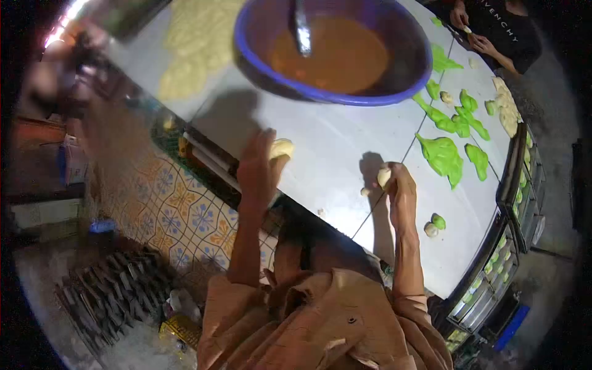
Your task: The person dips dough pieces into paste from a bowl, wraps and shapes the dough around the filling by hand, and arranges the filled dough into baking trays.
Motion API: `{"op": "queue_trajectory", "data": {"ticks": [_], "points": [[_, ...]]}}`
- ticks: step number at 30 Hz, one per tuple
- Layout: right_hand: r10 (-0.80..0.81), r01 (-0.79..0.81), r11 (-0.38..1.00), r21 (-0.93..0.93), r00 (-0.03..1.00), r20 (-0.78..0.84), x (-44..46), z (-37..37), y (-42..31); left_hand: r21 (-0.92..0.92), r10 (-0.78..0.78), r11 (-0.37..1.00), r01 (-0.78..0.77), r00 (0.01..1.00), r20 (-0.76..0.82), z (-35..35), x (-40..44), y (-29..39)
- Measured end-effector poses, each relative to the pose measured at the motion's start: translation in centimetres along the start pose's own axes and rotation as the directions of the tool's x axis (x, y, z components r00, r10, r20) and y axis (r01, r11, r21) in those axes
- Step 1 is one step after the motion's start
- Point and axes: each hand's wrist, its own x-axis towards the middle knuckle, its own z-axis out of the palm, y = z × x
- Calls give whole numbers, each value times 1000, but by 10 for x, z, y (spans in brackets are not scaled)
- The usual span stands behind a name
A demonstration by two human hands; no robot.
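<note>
Soft, rounded, pale-yellow dough piece (pixel 282 148), near the front edge of the white tiled table (pixel 327 179): held in the half-curled left hand (pixel 258 165), on its inner side, facing right; long axis unclear. Right hand (pixel 402 184), well apart, pinching small cream-coloured dough lump (pixel 384 177). Beyond: round purple basin (pixel 345 98).

Dough (pixel 440 159) on a tiled worktop (pixel 327 148) and trays (pixel 473 316) of small pieces suggest a bakery-like workroom.

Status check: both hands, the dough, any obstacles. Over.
Left hand holding pale dough piece. Right hand pinching smaller pale lump. Purple basin beyond both hands, not between them.
</note>
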Motion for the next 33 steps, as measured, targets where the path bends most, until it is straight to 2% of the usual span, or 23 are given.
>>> {"op": "queue_trajectory", "data": {"ticks": [1, 2, 3, 4, 5, 7, 9, 11, 12, 15, 16, 17, 18, 19, 20, 23, 24, 25, 26, 29, 30, 33], "points": [[97, -96, 989, 112, 995, -1, 2, -2, -5, 82, 15, 996, -18, 999, 31, -3, 5, -1], [73, -72, 996, 54, 997, -4, 12, -10, 13, -12, 41, 999, -40, 997, 67, 1, 8, -11], [24, -26, 998, -58, 999, -30, 9, -6, 2, -107, 69, 993, -59, 993, 99, 4, 10, -20], [41, -44, 997, -67, 998, -46, 10, -11, 6, -201, 101, 977, -73, 987, 129, 9, 11, -23], [58, -63, 995, -73, 996, -60, 11, -15, 11, -195, 98, 978, -76, 990, 106, 15, 9, -24], [-73, 74, 985, -158, 997, 14, 8, -10, 10, -152, 86, 985, -77, 995, 52, 7, 11, -21], [-86, 95, 984, -154, 994, 65, 1, -5, 6, -210, 54, 977, -35, 995, 86, 9, 8, -25], [14, -8, 997, -72, 996, 92, -7, -1, -4, -303, 8, 952, 37, 989, 147, 8, 6, -16], [86, -78, 987, -138, 995, 58, -10, 4, -14, -274, 74, 960, -49, 994, 81, 7, 5, -13], [100, -84, 938, -337, 994, 32, -20, 18, -39, -542, -142, 805, 243, 965, 223, -6, 3, 14], [10, 6, 946, -323, 999, 49, -22, 17, -27, -584, -150, 762, 281, 953, 263, -1, -2, 17], [-9, 48, 840, -540, 997, 75, -24, 19, -29, -622, -156, 715, 319, 940, 303, 8, -8, 16], [-188, 275, 669, -690, 961, 201, -21, 11, -9, -658, -152, 664, 354, 927, 344, 15, -11, 18], [-322, 469, 427, -774, 878, 354, -18, 11, -3, -663, -142, 656, 361, 922, 361, 19, -12, 22], [-307, 494, 340, -800, 863, 402, -18, 12, -3, -667, -132, 648, 368, 917, 377, 22, -13, 26], [-282, 341, 653, -676, 938, 202, -18, 5, 10, -699, -119, 603, 383, 910, 396, 29, -16, 35], [38, -4, 903, -430, 997, 70, -13, 3, 19, -706, -129, 575, 413, 898, 421, 30, -18, 40], [-2, 31, 941, -336, 996, 86, -11, -2, 24, -712, -137, 545, 443, 885, 445, 31, -20, 44], [-44, 66, 969, -238, 994, 98, -8, -6, 27, -737, -111, 522, 429, 891, 440, 31, -22, 50], [75, -113, 979, 171, 975, 211, -2, -7, 10, -660, -59, 630, 410, 872, 486, 23, -21, 69], [203, -330, 841, 429, 927, 315, 1, -10, 7, -613, -104, 603, 510, 812, 574, 9, -14, 85], [172, -366, 784, 501, 905, 390, -3, -4, 2, -706, -112, 404, 582, 797, 593, 19, -13, 94]]}}
